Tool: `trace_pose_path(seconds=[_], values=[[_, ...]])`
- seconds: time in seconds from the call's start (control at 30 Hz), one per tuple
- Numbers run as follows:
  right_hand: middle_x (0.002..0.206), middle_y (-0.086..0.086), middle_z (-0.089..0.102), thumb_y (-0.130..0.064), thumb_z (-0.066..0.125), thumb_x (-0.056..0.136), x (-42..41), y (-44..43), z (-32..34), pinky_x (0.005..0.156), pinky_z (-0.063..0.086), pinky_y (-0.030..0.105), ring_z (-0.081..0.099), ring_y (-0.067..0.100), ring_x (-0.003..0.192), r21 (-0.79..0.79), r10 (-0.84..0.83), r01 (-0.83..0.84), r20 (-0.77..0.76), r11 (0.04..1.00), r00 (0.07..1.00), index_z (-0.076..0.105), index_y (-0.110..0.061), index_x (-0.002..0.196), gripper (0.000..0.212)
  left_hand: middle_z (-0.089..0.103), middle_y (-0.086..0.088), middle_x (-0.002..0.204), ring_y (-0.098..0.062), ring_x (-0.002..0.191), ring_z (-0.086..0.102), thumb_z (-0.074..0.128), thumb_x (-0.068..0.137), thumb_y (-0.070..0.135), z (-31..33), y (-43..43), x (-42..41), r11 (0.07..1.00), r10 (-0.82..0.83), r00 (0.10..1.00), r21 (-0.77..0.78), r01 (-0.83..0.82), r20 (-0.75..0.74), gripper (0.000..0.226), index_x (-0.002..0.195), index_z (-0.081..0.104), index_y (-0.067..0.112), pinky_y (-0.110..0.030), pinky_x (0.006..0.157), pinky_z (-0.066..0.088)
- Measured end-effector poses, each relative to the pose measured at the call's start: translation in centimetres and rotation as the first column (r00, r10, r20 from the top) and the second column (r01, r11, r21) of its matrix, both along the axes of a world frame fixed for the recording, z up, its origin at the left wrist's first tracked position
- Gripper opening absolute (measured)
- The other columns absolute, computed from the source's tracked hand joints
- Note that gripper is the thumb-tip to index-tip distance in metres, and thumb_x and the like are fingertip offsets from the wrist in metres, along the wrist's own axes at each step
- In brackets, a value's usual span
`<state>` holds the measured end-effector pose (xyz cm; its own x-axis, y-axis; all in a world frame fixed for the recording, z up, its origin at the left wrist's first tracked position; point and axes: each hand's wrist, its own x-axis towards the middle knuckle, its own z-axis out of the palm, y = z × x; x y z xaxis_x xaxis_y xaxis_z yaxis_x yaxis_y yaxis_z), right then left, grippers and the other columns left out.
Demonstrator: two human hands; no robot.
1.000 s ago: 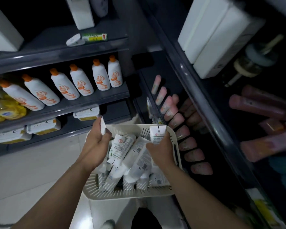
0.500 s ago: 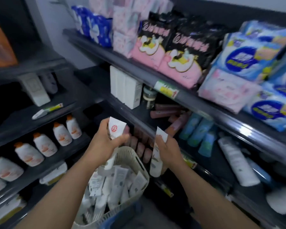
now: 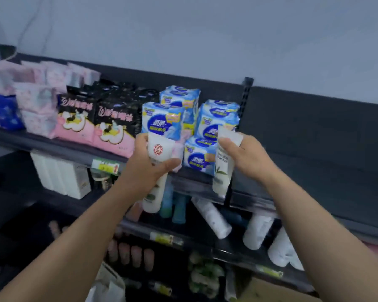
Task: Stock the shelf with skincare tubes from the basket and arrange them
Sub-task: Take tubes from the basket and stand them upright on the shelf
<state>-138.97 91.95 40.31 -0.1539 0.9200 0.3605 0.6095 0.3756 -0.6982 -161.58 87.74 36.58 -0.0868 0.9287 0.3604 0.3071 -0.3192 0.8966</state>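
My left hand [image 3: 144,168] grips a white skincare tube with a red round logo [image 3: 158,171], cap end down, in front of the top shelf's edge. My right hand [image 3: 247,156] grips a second white tube with a green leaf print [image 3: 223,168], also cap down, just right of it. Both tubes are raised at the level of the top shelf [image 3: 196,182]. Only the white rim of the basket [image 3: 106,284] shows at the bottom edge. More white tubes [image 3: 214,219] lie on the shelf below.
Blue pad packs [image 3: 162,119] and black-and-pink packs [image 3: 114,123] fill the top shelf's left and middle; its right part [image 3: 314,153] shows bare dark board. White boxes [image 3: 61,175] stand on the second shelf. Pink tubes [image 3: 131,256] line a lower shelf.
Both hands lifted a tube each out of the basket and rose to the top shelf. The view tilted up from the basket, and the basket dropped to the bottom edge.
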Motion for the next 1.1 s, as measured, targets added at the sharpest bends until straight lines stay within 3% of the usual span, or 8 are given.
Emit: trace_pose_path(seconds=[0.13,0.27,0.33,0.5,0.6,0.67,0.77,1.1], values=[[0.067,0.008,0.066,-0.025,0.053,0.094,6.4,0.9,3.5,0.051,0.047,0.032,0.054,0.005,0.044,0.034,-0.151,0.154,-0.08,0.987,0.985,0.056,-0.014,0.071,0.026,0.059,-0.005,0.085,-0.008,0.066,0.057,0.08,0.073,0.02,3.2,2.8,6.3,0.995,-0.091,0.996,0.05,0.091,0.011,0.057,0.111,0.038,0.015,-0.022,0.06,0.052],[0.076,0.015,0.071,-0.034,0.055,0.09,12.3,4.1,4.6,0.068,0.057,0.048,0.069,0.032,0.06,-0.033,-0.244,0.242,-0.091,0.97,0.966,0.058,-0.004,0.087,0.03,0.064,-0.001,0.089,-0.015,0.078,0.064,0.082,0.068,0.035,4.8,6.5,12.6,0.994,-0.076,0.997,0.073,0.077,-0.01,0.05,0.098,0.042,0.028,-0.026,0.071,0.055],[0.067,0.006,0.067,-0.036,0.056,0.089,15.0,6.2,4.3,0.067,0.055,0.044,0.064,0.027,0.057,-0.068,-0.28,0.275,-0.075,0.959,0.957,0.059,-0.015,0.076,0.024,0.062,0.003,0.086,-0.009,0.073,0.059,0.075,0.078,0.032,5.2,8.6,15.7,0.993,-0.092,0.995,0.066,0.095,-0.041,0.045,0.103,0.04,0.019,-0.013,0.059,0.047],[0.064,0.009,0.059,-0.023,0.061,0.089,20.2,11.1,3.9,0.059,0.048,0.036,0.052,0.023,0.056,-0.188,-0.273,0.245,-0.141,0.951,0.952,0.053,-0.012,0.073,0.021,0.055,-0.003,0.083,-0.018,0.074,0.054,0.051,0.093,0.024,4.7,15.2,22.1,0.986,-0.149,0.979,-0.1,0.136,-0.142,0.029,0.109,0.029,0.015,-0.039,0.074,0.05],[0.065,0.014,0.058,-0.015,0.061,0.089,22.6,13.7,3.7,0.058,0.048,0.032,0.054,0.022,0.056,-0.197,-0.239,0.214,-0.113,0.957,0.965,0.056,-0.005,0.079,0.015,0.056,-0.004,0.09,-0.015,0.074,0.055,0.048,0.093,0.017,4.3,19.2,25.0,0.98,-0.158,0.977,-0.142,0.137,-0.145,0.025,0.113,0.033,0.016,-0.033,0.059,0.048],[0.064,0.012,0.055,-0.013,0.061,0.089,23.8,15.2,3.2,0.055,0.049,0.028,0.052,0.018,0.053,-0.202,-0.212,0.185,-0.121,0.962,0.97,0.056,-0.005,0.081,0.013,0.061,-0.001,0.097,-0.014,0.085,0.061,0.052,0.091,0.011,3.9,21.4,26.5,0.976,-0.188,0.978,-0.128,0.175,-0.092,0.029,0.117,0.042,0.015,-0.03,0.064,0.051],[0.063,0.009,0.053,-0.014,0.062,0.088,25.1,17.3,2.3,0.063,0.052,0.036,0.052,0.017,0.054,-0.203,-0.19,0.16,-0.134,0.966,0.973,0.055,-0.008,0.079,0.013,0.066,-0.001,0.109,-0.017,0.101,0.063,0.061,0.087,0.01,3.1,24.6,27.9,0.974,-0.203,0.975,-0.122,0.191,-0.091,0.034,0.12,0.052,0.016,-0.034,0.083,0.053],[0.064,0.007,0.064,-0.025,0.064,0.088,26.5,21.2,0.6,0.076,0.056,0.046,0.059,0.017,0.06,-0.201,-0.211,0.189,-0.091,0.961,0.973,0.06,-0.001,0.091,0.024,0.067,-0.001,0.107,-0.011,0.093,0.063,0.066,0.086,0.01,1.2,30.0,29.2,0.962,-0.197,0.974,-0.214,0.17,-0.112,0.037,0.122,0.056,0.012,-0.021,0.07,0.05]])
